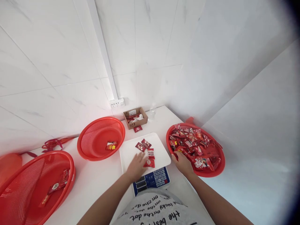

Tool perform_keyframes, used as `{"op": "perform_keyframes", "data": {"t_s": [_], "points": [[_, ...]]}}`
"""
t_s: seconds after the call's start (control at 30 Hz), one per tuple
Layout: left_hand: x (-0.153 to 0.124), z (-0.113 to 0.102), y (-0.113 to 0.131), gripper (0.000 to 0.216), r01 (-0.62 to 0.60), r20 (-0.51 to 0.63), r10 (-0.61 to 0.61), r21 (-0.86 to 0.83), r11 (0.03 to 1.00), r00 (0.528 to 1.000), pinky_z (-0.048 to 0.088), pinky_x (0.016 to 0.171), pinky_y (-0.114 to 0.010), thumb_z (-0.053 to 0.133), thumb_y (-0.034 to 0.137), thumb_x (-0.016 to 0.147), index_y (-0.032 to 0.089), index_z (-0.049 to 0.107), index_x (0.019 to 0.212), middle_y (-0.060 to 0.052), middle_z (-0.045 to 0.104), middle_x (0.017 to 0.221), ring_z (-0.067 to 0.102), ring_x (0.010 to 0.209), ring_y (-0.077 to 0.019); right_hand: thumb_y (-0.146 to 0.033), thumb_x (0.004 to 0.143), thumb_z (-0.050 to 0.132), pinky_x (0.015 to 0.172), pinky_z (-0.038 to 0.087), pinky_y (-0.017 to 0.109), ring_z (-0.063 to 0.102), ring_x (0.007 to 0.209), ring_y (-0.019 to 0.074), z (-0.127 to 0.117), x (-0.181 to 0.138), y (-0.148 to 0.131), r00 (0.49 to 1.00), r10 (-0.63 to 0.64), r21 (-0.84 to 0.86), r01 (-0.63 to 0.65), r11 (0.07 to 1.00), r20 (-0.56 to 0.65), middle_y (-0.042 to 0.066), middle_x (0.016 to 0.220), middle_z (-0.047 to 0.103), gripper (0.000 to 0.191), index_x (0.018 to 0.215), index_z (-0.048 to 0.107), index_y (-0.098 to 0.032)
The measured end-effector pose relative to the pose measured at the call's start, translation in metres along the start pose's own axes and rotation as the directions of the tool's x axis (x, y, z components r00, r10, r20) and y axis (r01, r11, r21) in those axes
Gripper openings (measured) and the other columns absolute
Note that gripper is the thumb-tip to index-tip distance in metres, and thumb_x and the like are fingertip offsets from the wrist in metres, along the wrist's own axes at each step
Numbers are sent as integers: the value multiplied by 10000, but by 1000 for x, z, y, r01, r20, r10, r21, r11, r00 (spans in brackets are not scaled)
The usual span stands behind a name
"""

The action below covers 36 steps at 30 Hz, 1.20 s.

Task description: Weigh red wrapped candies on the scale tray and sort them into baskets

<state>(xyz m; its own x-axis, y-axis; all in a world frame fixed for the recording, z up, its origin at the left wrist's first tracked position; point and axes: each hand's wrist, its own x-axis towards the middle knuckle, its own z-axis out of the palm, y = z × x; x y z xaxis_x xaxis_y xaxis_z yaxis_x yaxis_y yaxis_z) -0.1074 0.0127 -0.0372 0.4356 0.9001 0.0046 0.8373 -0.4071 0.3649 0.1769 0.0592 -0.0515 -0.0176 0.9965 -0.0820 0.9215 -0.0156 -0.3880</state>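
My left hand [136, 167] lies over the white tray of a weighing scale [127, 151], fingers stretched out beside a red packet [150, 163]. Further up the tray are a red-and-white packet [151, 153] and two dark red packets [146, 143]. My right hand [184, 163] is at the near left rim of a red basket [219, 170], its thumb and fingers closed about the rim. Small red packets [199, 147] fill this basket. Below the tray shows the scale's blue keypad panel [160, 177], partly covered by my left wrist.
A red basket [93, 125] with one packet [111, 145] stands left of the scale. Nearer left, a larger red basket [11, 187] holds a few packets. At the back are a cardboard box [138, 122], a single packet [138, 128] and a clear plastic item [152, 114].
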Motion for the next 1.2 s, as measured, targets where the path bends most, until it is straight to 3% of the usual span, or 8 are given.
{"op": "perform_keyframes", "data": {"t_s": [0.17,0.37,0.47,0.6,0.67,0.8,1.0,1.2], "points": [[1,20,14,414,-56,-5,56,10,998,998,376,956,-383,447,101,796,235,469,1187,-72,550,1170,475,1105,-205,-391,855,321,820,403,297,547,1018,220,0,0,0,1000,10,26,-11,1000,7,103,1100,598,384,1067,539,-156],[-5,-14,-27,440,130,-234,-119,29,991,965,439,872,-339,341,5,777,196,516,1134,-77,600,1057,530,1002,-188,-397,854,323,814,404,288,546,1013,213,0,1,1,1000,9,33,-9,999,2,92,1086,602,372,1054,542,-173],[-9,-47,-62,387,328,-437,-290,14,944,852,419,884,-415,300,76,836,177,513,1142,-113,604,1041,531,1011,-232,-388,852,329,814,407,294,549,1006,215,1,1,1,1000,6,36,-6,999,0,104,1085,603,372,1054,544,-161],[-8,-72,-89,419,531,-626,-449,-64,845,638,321,988,-495,389,317,863,166,430,1252,-154,449,1301,358,1234,-304,-389,851,328,810,413,297,551,1008,216,-1,1,-1,1000,12,35,-12,999,3,106,1082,604,382,1059,544,-152],[0,-66,-85,498,496,-591,-433,-63,866,681,268,1029,-501,414,391,849,177,383,1298,-146,346,1394,239,1311,-309,-393,853,326,814,414,293,553,1010,212,-2,0,-2,1000,13,36,-13,999,2,102,1083,605,382,1060,546,-160],[32,-30,-53,563,317,-346,-329,-91,944,879,242,1041,-504,419,465,835,227,335,1338,-125,261,1451,165,1345,-288,-391,859,319,834,411,299,550,1019,217,-4,0,-3,1000,22,41,-23,999,16,98,1098,600,380,1070,544,-169],[84,7,-5,692,415,-50,-424,-132,900,904,97,993,-652,382,613,782,266,274,1372,-147,172,1478,97,1342,-368,-394,863,315,845,411,308,545,1022,218,-5,-1,-4,999,38,33,-39,999,27,100,1101,598,386,1073,545,-167],[75,18,12,650,112,-21,-112,-11,994,993,46,1024,-610,489,630,717,291,423,1269,-123,289,1433,196,1317,-345,-400,858,310,852,416,310,541,1041,221,-2,0,-1,999,34,21,-34,999,29,105,1124,589,398,1078,537,-157]]}}
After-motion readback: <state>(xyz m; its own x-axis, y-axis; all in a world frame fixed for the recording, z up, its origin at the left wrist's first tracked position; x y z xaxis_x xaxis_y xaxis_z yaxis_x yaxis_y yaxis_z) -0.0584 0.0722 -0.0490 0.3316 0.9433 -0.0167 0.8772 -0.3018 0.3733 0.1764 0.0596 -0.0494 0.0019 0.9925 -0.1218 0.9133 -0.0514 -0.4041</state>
